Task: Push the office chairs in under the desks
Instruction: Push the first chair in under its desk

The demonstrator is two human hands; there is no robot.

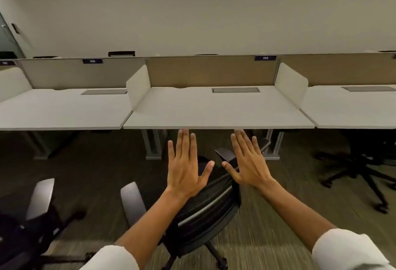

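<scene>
A black mesh-backed office chair [205,211] stands on the carpet right in front of me, its backrest toward me and its seat pointing at the middle white desk [218,115]. One armrest [225,154] shows between my hands. My left hand [186,166] and my right hand [248,162] are both flat with fingers spread, held above the top of the backrest; whether they touch it I cannot tell. The fingertips reach up to the desk's front edge in the view.
A second chair [36,222] with grey armrests stands at the lower left. A third black chair [360,162] sits partly under the right desk [353,113]. White side dividers [137,87] and tan back panels separate the desks. Desk legs [153,145] flank the middle gap.
</scene>
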